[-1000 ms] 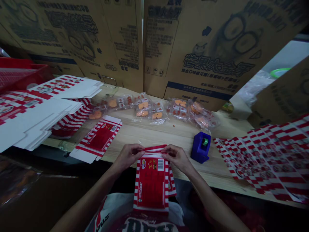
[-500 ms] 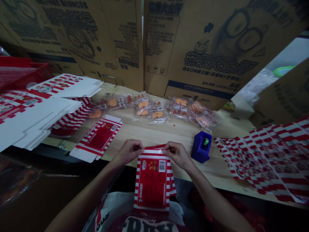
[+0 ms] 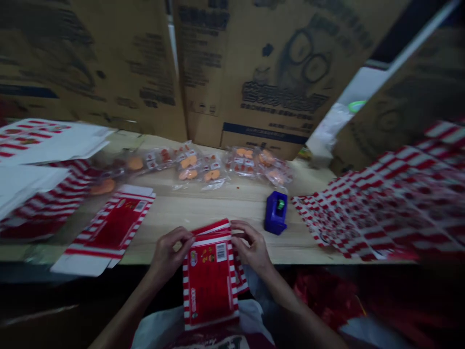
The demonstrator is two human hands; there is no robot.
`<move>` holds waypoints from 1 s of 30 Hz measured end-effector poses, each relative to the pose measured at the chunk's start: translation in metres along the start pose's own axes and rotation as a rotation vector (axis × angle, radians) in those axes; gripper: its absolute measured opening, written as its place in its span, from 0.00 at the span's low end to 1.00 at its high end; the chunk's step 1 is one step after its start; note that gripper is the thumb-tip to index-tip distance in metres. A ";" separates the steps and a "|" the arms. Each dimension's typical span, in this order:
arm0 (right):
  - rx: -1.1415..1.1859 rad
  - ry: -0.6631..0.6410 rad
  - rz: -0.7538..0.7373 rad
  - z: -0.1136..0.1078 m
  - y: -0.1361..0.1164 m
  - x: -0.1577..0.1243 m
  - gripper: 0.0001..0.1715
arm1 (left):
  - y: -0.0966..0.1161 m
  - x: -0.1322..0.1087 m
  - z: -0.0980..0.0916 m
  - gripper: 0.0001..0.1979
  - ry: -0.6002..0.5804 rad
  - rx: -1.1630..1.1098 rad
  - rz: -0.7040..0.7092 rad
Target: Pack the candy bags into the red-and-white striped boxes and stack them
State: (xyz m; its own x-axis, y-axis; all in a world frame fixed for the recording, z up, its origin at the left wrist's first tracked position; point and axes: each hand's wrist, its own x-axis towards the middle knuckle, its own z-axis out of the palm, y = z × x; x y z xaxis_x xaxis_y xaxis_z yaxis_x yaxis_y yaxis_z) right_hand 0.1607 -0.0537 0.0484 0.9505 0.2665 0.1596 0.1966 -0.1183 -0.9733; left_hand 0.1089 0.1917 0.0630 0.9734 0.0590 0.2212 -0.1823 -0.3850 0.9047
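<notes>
At the table's front edge a red box with white stripes and a barcode [image 3: 210, 286] stands upright against my lap. My left hand [image 3: 169, 252] is closed at its upper left corner, thumb and forefinger on the edge. My right hand [image 3: 253, 248] holds the upper right side with bent fingers. Behind this box, partly hidden, a second striped box [image 3: 241, 277] shows. To the right of my right hand stands a blue tape dispenser [image 3: 273, 215]. A flattened striped box [image 3: 118, 223] lies left of my left hand.
Clear bags of orange pieces [image 3: 189, 162] lie in a row along the back. Tall cardboard cartons [image 3: 232, 63] wall off the rear. White and striped flat boxes [image 3: 72, 140] are stacked at left; striped packaging [image 3: 381, 198] piles up at right.
The view has turned right, so the table things sit further left. My hands have gone from pinching the box's top edge to its two upper sides, and the top now tilts.
</notes>
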 end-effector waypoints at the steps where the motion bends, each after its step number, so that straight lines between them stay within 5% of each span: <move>1: -0.042 0.137 0.000 -0.011 0.006 -0.002 0.14 | -0.003 0.000 0.001 0.07 0.007 -0.016 -0.008; 5: -0.237 0.777 0.077 -0.075 0.040 -0.005 0.20 | -0.015 0.004 0.008 0.09 -0.011 -0.174 -0.102; 7: -0.246 0.883 0.152 -0.100 0.059 -0.002 0.24 | -0.017 0.005 0.013 0.11 -0.040 -0.258 -0.217; 11: -0.225 0.845 0.216 -0.115 0.083 0.014 0.23 | -0.023 0.010 0.024 0.16 -0.104 -0.351 -0.419; 16: -0.203 0.876 0.202 -0.106 0.089 0.024 0.22 | -0.036 0.032 0.027 0.20 -0.127 -0.309 -0.431; 21: -0.130 0.894 0.201 -0.102 0.088 0.020 0.22 | -0.042 0.051 0.025 0.20 -0.333 -0.314 -0.473; 30: 0.031 0.927 0.150 -0.082 0.084 0.006 0.19 | -0.040 0.039 0.026 0.17 -0.243 -0.327 -0.429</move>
State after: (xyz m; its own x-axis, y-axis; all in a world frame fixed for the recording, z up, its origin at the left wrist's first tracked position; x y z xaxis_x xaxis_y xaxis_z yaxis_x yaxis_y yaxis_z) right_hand 0.2025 -0.1401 -0.0186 0.7801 -0.6196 0.0870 0.0626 -0.0610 -0.9962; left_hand 0.1580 0.1853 0.0263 0.9663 -0.0811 -0.2443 0.2392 -0.0670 0.9687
